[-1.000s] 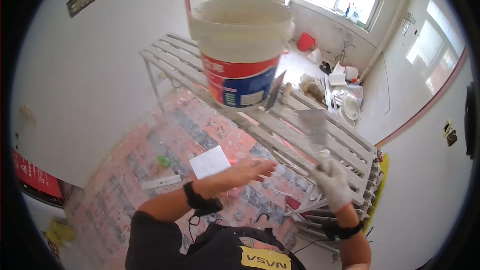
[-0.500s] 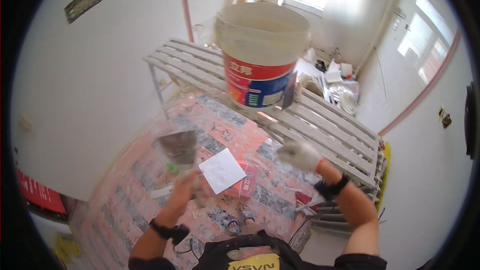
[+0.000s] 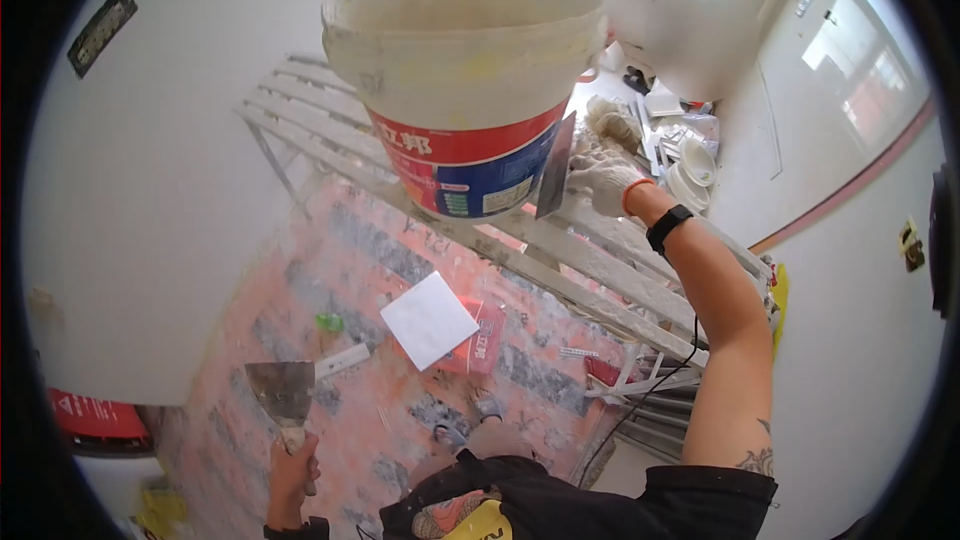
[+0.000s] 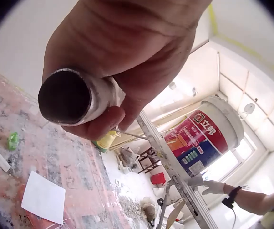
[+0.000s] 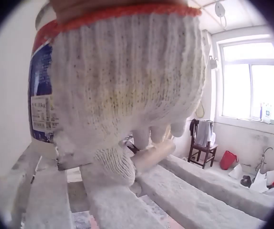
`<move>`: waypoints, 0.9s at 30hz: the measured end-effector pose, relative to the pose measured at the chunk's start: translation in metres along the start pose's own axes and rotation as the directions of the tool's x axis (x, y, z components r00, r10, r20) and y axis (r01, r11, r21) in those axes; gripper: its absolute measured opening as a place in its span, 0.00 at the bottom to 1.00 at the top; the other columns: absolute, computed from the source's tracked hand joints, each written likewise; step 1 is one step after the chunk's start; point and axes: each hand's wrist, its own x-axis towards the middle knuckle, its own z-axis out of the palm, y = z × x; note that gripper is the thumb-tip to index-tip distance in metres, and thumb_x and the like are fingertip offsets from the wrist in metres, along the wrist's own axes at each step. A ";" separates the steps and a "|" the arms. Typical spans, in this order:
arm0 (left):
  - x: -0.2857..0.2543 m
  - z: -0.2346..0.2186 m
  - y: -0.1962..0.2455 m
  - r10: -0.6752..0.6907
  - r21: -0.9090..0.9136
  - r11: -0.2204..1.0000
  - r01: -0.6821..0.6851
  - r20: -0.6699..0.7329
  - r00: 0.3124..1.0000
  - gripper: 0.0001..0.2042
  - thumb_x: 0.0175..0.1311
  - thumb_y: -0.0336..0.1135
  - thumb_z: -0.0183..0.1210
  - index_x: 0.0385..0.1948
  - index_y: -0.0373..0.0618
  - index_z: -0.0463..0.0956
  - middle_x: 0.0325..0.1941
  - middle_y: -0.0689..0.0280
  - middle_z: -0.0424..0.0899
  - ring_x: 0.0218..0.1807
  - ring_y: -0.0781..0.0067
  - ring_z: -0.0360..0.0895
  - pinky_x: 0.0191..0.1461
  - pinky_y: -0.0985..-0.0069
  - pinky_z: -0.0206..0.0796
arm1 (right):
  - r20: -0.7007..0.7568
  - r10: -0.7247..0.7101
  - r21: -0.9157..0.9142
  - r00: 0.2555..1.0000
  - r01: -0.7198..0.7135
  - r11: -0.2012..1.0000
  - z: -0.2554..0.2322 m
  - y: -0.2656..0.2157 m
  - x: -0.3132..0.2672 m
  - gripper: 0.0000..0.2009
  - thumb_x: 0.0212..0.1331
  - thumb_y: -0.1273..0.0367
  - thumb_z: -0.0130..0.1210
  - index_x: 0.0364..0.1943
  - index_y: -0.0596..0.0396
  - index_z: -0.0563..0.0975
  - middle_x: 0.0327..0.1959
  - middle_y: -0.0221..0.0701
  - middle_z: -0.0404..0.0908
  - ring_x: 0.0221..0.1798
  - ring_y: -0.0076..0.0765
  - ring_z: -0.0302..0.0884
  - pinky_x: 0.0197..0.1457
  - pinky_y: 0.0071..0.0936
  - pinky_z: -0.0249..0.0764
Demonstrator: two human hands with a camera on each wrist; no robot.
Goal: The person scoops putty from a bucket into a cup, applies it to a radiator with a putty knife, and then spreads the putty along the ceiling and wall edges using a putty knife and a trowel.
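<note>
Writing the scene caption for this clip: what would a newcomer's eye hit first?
First the large bucket, standing on the slatted bench in the upper middle of the head view, with its red-and-blue label. Next the broad-bladed scraper gripped in the bare left hand, lower left, and the white-gloved right hand just right of the bucket. Then the white square sheet, mid-view below the bench.

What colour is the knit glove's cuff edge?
The cuff edge is orange-red, clearest in the right wrist view.
</note>
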 end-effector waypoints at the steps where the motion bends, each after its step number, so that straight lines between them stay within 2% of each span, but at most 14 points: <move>1: 0.001 0.002 0.003 -0.008 0.066 0.998 0.010 -0.031 0.999 0.08 0.65 0.30 0.65 0.37 0.45 0.72 0.20 0.72 0.72 0.17 0.80 0.70 0.18 0.78 0.61 | -0.080 -0.143 -0.246 0.986 0.120 0.962 0.004 0.004 0.003 0.25 0.51 0.75 0.55 0.56 0.42 0.82 0.68 0.37 0.74 0.73 0.51 0.65 0.76 0.43 0.61; 2: 0.000 0.003 0.005 -0.019 0.126 0.992 0.027 -0.065 0.998 0.08 0.64 0.30 0.66 0.36 0.45 0.73 0.19 0.71 0.72 0.17 0.80 0.70 0.18 0.78 0.61 | -0.079 -0.135 -0.325 0.988 0.103 0.940 0.019 0.015 0.013 0.21 0.51 0.75 0.55 0.53 0.48 0.82 0.65 0.40 0.75 0.71 0.51 0.67 0.75 0.43 0.62; 4: 0.006 -0.002 -0.003 0.030 0.161 0.987 -0.026 -0.023 0.999 0.10 0.60 0.31 0.69 0.32 0.44 0.74 0.17 0.70 0.74 0.15 0.79 0.70 0.17 0.78 0.61 | -0.375 0.058 0.008 0.925 -0.060 0.998 0.046 0.037 0.028 0.16 0.52 0.72 0.57 0.47 0.53 0.83 0.55 0.44 0.80 0.64 0.51 0.73 0.71 0.43 0.66; 5: 0.010 -0.006 -0.001 0.011 0.137 0.991 -0.008 -0.019 1.000 0.11 0.59 0.31 0.70 0.32 0.44 0.74 0.17 0.70 0.74 0.15 0.79 0.69 0.17 0.79 0.60 | -0.217 -0.180 -0.391 0.959 0.084 0.916 0.022 0.021 0.020 0.14 0.50 0.72 0.58 0.43 0.51 0.85 0.53 0.41 0.81 0.61 0.50 0.74 0.70 0.41 0.67; 6: 0.009 -0.007 0.006 0.016 0.153 0.988 -0.016 -0.004 1.000 0.12 0.58 0.32 0.71 0.32 0.44 0.74 0.17 0.71 0.73 0.15 0.80 0.68 0.17 0.79 0.60 | -0.163 -0.155 -0.329 0.974 0.094 0.939 0.008 0.004 0.016 0.16 0.50 0.73 0.59 0.45 0.58 0.83 0.58 0.42 0.79 0.64 0.50 0.73 0.72 0.41 0.65; 8: 0.009 -0.004 0.026 0.002 0.208 0.978 -0.003 0.007 1.000 0.13 0.58 0.33 0.72 0.32 0.43 0.73 0.18 0.71 0.73 0.15 0.81 0.67 0.17 0.79 0.59 | -0.219 -0.239 -0.238 0.946 0.186 0.953 -0.017 -0.028 0.001 0.16 0.51 0.74 0.58 0.46 0.51 0.84 0.56 0.41 0.79 0.61 0.51 0.75 0.69 0.44 0.67; 13: 0.018 -0.004 0.047 -0.010 0.262 0.965 0.011 -0.004 1.000 0.15 0.59 0.37 0.72 0.33 0.43 0.72 0.17 0.71 0.72 0.15 0.82 0.67 0.17 0.79 0.59 | -0.250 -0.103 0.057 0.963 0.121 0.991 -0.050 -0.088 -0.079 0.11 0.50 0.80 0.56 0.39 0.57 0.77 0.46 0.45 0.81 0.46 0.58 0.78 0.47 0.41 0.75; 15: 0.030 -0.013 0.037 0.060 0.310 0.947 -0.078 0.067 0.996 0.17 0.59 0.40 0.71 0.38 0.41 0.73 0.19 0.71 0.73 0.15 0.82 0.67 0.16 0.80 0.58 | -0.041 -0.037 0.141 0.998 0.042 0.989 -0.060 -0.112 -0.113 0.11 0.51 0.81 0.56 0.39 0.58 0.76 0.37 0.42 0.80 0.37 0.50 0.77 0.40 0.33 0.73; 18: 0.038 -0.025 0.042 0.063 0.377 0.919 -0.111 0.137 0.989 0.19 0.60 0.42 0.69 0.45 0.38 0.77 0.24 0.68 0.76 0.19 0.79 0.71 0.23 0.76 0.66 | 0.297 0.264 0.425 0.918 -0.375 0.824 -0.090 -0.223 -0.127 0.10 0.57 0.77 0.58 0.43 0.59 0.77 0.31 0.34 0.76 0.35 0.26 0.72 0.40 0.28 0.72; 20: 0.050 -0.037 0.041 0.106 0.354 0.916 -0.188 0.237 0.966 0.20 0.60 0.43 0.69 0.46 0.38 0.77 0.26 0.66 0.79 0.21 0.74 0.74 0.27 0.73 0.69 | 0.113 0.234 0.657 0.966 -0.249 0.712 -0.058 -0.280 -0.117 0.15 0.58 0.67 0.64 0.46 0.58 0.77 0.27 0.37 0.73 0.29 0.28 0.70 0.34 0.33 0.70; 22: 0.065 -0.051 0.027 0.150 0.318 0.913 -0.257 0.322 0.935 0.21 0.60 0.44 0.68 0.47 0.37 0.77 0.27 0.63 0.81 0.23 0.69 0.77 0.30 0.70 0.72 | -0.008 0.080 0.629 0.997 -0.057 0.775 -0.031 -0.341 -0.089 0.17 0.60 0.65 0.63 0.49 0.59 0.77 0.28 0.37 0.75 0.30 0.29 0.72 0.36 0.32 0.72; 24: 0.090 -0.072 -0.005 0.494 0.197 0.745 -0.637 0.479 0.726 0.24 0.60 0.45 0.68 0.52 0.38 0.76 0.32 0.63 0.82 0.25 0.72 0.78 0.28 0.74 0.71 | 0.017 0.014 0.665 1.000 -0.022 0.746 -0.033 -0.435 -0.060 0.18 0.62 0.64 0.63 0.51 0.60 0.76 0.30 0.43 0.78 0.32 0.39 0.80 0.38 0.36 0.75; 25: 0.094 -0.082 -0.018 0.503 0.187 0.748 -0.637 0.467 0.727 0.24 0.60 0.45 0.68 0.52 0.38 0.76 0.32 0.63 0.82 0.25 0.72 0.78 0.28 0.74 0.71 | 0.016 0.002 0.655 1.000 -0.012 0.755 -0.024 -0.474 -0.048 0.18 0.62 0.64 0.63 0.51 0.60 0.76 0.30 0.43 0.78 0.32 0.39 0.80 0.38 0.36 0.75; 27: 0.096 -0.111 -0.042 0.674 0.208 0.523 -0.826 0.492 0.551 0.26 0.60 0.46 0.68 0.53 0.36 0.75 0.40 0.58 0.84 0.35 0.67 0.83 0.41 0.69 0.75 | -0.319 -0.215 0.499 0.923 0.357 0.790 0.007 -0.543 -0.021 0.17 0.63 0.63 0.62 0.51 0.58 0.75 0.31 0.49 0.80 0.33 0.54 0.83 0.37 0.41 0.76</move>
